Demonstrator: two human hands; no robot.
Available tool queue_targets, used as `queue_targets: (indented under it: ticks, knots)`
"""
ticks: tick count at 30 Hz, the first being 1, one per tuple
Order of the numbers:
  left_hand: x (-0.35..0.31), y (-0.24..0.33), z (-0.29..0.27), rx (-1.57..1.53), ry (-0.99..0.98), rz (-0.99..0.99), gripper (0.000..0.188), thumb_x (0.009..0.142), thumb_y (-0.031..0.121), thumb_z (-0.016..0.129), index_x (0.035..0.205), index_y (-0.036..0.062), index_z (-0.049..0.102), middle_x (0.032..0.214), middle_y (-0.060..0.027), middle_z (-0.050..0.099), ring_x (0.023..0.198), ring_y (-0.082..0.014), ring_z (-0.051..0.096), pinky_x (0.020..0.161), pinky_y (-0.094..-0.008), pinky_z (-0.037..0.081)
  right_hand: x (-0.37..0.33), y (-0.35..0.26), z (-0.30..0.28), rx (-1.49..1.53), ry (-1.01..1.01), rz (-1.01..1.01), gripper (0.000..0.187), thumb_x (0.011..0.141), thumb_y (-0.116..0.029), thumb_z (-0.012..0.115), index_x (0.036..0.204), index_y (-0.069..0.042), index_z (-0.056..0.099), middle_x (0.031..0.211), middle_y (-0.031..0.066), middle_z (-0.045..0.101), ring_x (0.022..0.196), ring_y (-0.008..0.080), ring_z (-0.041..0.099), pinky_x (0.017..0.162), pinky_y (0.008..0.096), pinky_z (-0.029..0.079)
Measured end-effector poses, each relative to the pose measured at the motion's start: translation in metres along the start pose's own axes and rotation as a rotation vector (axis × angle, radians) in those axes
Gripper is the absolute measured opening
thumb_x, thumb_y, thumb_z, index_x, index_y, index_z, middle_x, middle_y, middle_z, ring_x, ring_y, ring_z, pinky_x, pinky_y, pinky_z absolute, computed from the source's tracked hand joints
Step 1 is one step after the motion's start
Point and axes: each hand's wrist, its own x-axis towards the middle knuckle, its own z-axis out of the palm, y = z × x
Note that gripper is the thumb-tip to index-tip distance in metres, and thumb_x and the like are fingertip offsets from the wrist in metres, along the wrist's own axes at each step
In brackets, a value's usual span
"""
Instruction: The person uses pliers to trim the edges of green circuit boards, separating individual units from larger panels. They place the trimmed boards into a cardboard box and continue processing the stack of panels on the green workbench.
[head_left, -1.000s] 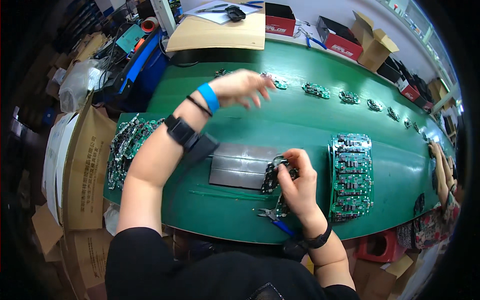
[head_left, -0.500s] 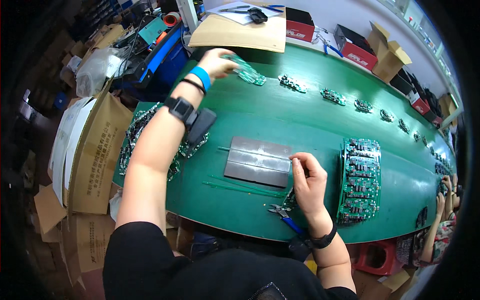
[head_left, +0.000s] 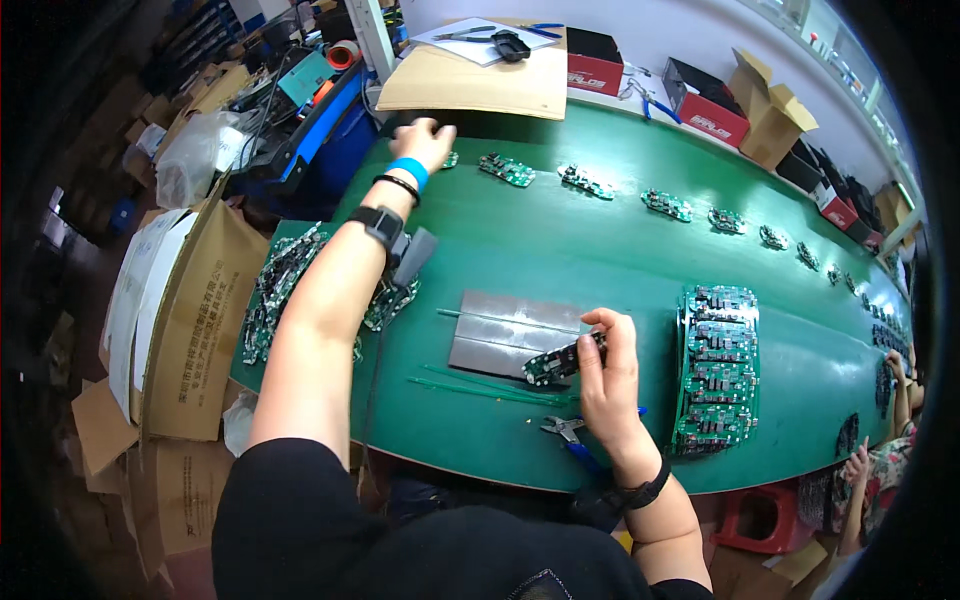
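Over the far left of the green bench, my left hand (head_left: 424,148) is blurred, with its fingers partly hidden. A small green circuit board (head_left: 451,160) shows beside its edge; whether I touch it is unclear. My right hand (head_left: 610,380) is closed on a populated circuit board (head_left: 548,364), held tilted over the right part of a grey metal plate (head_left: 483,330). A thin green strip (head_left: 500,319) lies across that plate, and several more strips (head_left: 480,389) lie in front of it. Blue-handled cutters (head_left: 566,430) lie just below my right hand.
A panel stack of boards (head_left: 718,370) stands right of my right hand. Heaped boards (head_left: 285,290) lie under my left arm. Single boards (head_left: 665,204) form a curved row along the bench's far side. Cardboard (head_left: 470,85) lies at the back. Another person's hand (head_left: 858,464) is at far right.
My left hand has moved left, away from the board now lying on the bench. My right hand, earlier at the strip's end, now holds a circuit board.
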Motion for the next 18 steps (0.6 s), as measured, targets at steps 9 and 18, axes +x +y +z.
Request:
queue_targets:
  ticks: [9,18]
  knots:
    - [-0.245,0.075,-0.043,-0.824,-1.308,0.264,0.053,0.091,0.013,0.047,0.138,0.0034,0.025,0.094,-0.015,0.059,0.084,-0.0165,0.061,0.069,-0.0279,0.051,-0.009,-0.002,0.006,0.393,0.051,0.059,0.027,0.086,-0.005,0.056,0.11,0.0,0.046,0.101,0.0089,0.049,0.091,0.0178,0.048,0.08,0.0272,0.039]
    - [-0.229,-0.01,-0.093,0.342,-0.089,0.342,0.041,0.087,0.029,0.053,0.12,0.0068,0.042,0.091,-0.0205,0.052,0.082,-0.0368,0.057,0.069,-0.0426,0.049,-0.017,-0.062,-0.063,-0.487,0.117,-0.177,0.024,0.074,-0.007,0.064,0.098,-0.003,0.061,0.106,0.0141,0.054,0.104,0.0301,0.048,0.092,0.038,0.035]
